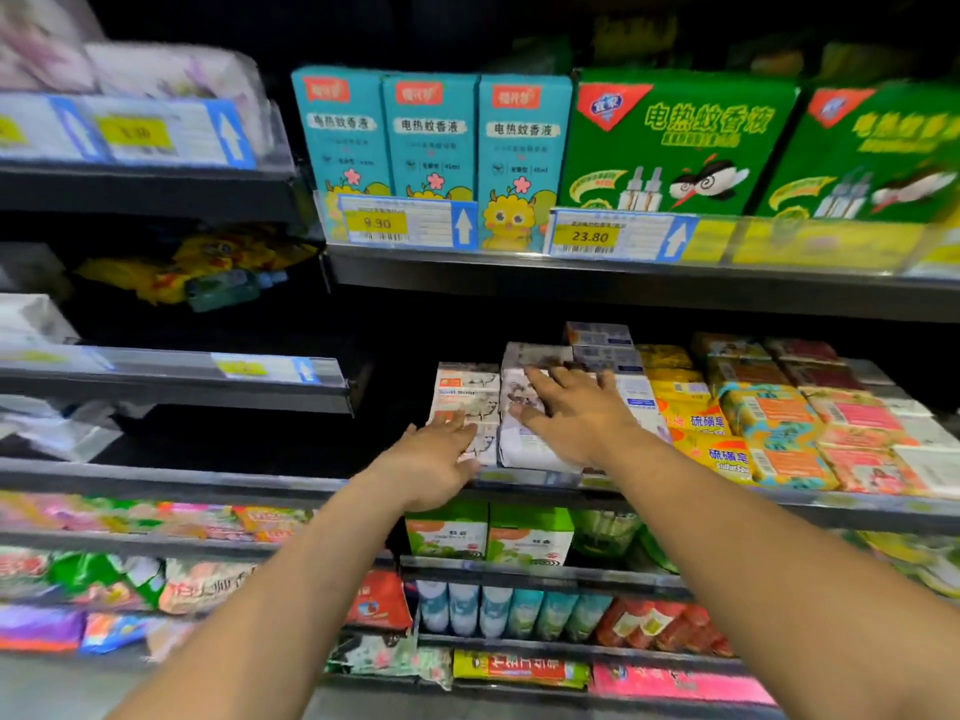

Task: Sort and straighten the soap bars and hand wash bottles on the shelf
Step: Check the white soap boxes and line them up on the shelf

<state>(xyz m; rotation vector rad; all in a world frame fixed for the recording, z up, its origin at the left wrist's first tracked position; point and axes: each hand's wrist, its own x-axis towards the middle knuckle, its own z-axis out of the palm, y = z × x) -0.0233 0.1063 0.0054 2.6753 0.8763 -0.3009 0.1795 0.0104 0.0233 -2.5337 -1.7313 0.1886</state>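
I look down at the middle shelf (857,506), where the soap bars sit in stacks. My left hand (441,459) has straight fingers that touch the front of the stack of white paper soap boxes with orange marks (465,389). My right hand (576,418) lies flat, fingers spread wide, on top of the stack of grey-white wrapped soap bars (524,444) just beside it. Neither hand grips anything; both are open and only press. I think they are placed like this to push the two stacks square and tight together, one hand at the front and one on top.

To the right, touching these stacks, are yellow wrapped soap bars (696,423), then orange and teal soap packs (769,423) and pink ones (857,423). They are packed close, so there is little room to slide things that way.

Above hang tall teal card boxes (431,132) and big green boxes (675,142). I cannot pick out any hand wash bottles for sure.
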